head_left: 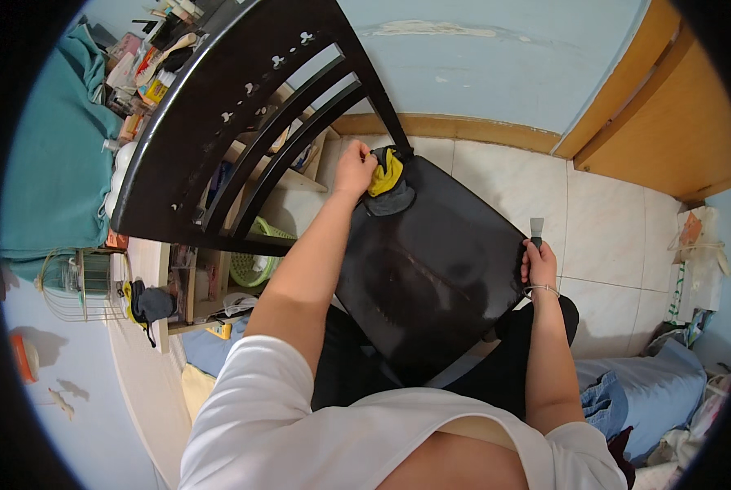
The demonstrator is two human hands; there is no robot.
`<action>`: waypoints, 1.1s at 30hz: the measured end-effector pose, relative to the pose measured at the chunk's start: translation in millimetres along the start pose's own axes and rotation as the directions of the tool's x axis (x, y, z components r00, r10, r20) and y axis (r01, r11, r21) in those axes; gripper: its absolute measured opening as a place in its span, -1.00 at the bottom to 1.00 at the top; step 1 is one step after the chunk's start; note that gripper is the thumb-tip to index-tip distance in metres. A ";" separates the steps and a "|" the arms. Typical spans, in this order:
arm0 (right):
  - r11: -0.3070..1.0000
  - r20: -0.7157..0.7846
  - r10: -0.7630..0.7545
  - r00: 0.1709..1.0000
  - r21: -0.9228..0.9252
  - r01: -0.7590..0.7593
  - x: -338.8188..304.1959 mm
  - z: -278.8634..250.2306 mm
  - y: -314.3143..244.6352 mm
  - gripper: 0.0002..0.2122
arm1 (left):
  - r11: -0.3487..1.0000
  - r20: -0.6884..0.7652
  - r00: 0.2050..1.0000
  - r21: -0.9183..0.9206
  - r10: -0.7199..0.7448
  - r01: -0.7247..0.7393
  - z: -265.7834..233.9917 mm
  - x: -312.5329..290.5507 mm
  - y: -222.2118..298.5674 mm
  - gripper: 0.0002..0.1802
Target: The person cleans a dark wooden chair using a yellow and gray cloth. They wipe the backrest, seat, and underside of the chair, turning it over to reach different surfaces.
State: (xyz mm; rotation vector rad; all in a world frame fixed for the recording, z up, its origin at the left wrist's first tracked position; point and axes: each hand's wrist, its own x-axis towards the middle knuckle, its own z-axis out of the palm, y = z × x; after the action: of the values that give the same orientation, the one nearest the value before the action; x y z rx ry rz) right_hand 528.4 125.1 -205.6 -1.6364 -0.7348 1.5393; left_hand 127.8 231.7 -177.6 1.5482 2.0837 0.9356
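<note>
Handling the yellow-and-grey bundle [387, 174] at the seat's [447, 245] eleven o'clock seems the step: left hand [354, 169] touches it, grip unclear; right hand [540, 266] clasps a scraper [537, 229] at three. Next probably needs a firm pinch.

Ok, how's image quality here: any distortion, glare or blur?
Head view: fisheye distortion bows the orange-brown wooden door near the black rim; head view: pale glare on the glossy dark-brown chair seat; head view: the bare right hand and its black-handled, metal-bladed scraper show no obvious blur.
</note>
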 end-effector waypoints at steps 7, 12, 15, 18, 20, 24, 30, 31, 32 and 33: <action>1.000 0.016 -0.002 1.000 -0.013 0.002 1.5 4.4 -0.4 -0.86 | 0.913 -0.212 0.901 0.074 -0.378 0.400 51.2 35.7 9.6 -0.82; 1.000 0.015 0.014 1.000 -0.022 -0.013 1.5 7.7 -4.6 -0.86 | 0.922 0.091 0.951 0.286 -0.297 0.261 73.7 21.7 16.0 -0.59; 0.999 0.059 0.016 0.998 -0.048 -0.013 0.0 10.7 -3.6 -0.87 | 0.868 0.139 0.980 0.494 -0.145 0.059 69.7 0.3 24.3 -0.50; 0.999 0.061 0.011 0.998 -0.032 -0.009 1.7 14.8 -6.1 -0.87 | 0.881 0.139 0.943 0.418 -0.302 0.221 72.0 14.6 34.2 -0.43; 0.999 0.028 0.024 0.999 -0.040 -0.023 -0.8 14.4 -8.1 -0.87 | 0.858 0.107 0.940 0.451 -0.323 0.243 73.8 9.9 39.8 -0.42; 1.000 0.037 0.018 0.999 -0.026 -0.017 0.0 12.6 -8.2 -0.87 | 0.986 -0.260 0.965 0.169 0.042 0.002 79.4 -1.1 -7.5 -0.41; 1.000 0.042 0.005 0.999 -0.012 -0.005 0.6 8.8 -2.9 -0.86 | 0.840 -0.140 0.959 0.462 -0.246 0.283 33.3 -8.5 14.8 -0.65; 1.000 0.044 0.002 0.999 -0.012 -0.001 1.1 7.7 -1.9 -0.86 | 0.863 -0.120 0.956 0.411 -0.268 0.294 33.4 -1.5 7.5 -0.65; 1.000 0.046 -0.001 0.999 -0.012 0.002 1.4 7.4 -1.3 -0.86 | 0.882 -0.099 0.953 0.360 -0.288 0.304 33.5 5.2 4.3 -0.65; 1.000 0.048 -0.002 0.999 -0.014 0.002 1.2 7.1 -1.1 -0.86 | 0.906 -0.133 0.973 0.359 -0.190 0.226 35.9 9.3 5.4 -0.68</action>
State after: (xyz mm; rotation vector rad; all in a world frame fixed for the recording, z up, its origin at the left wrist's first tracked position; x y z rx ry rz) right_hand 521.5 127.7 -205.3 -1.6136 -0.7744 1.5799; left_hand 151.9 251.6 -198.4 1.4290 2.5516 0.5688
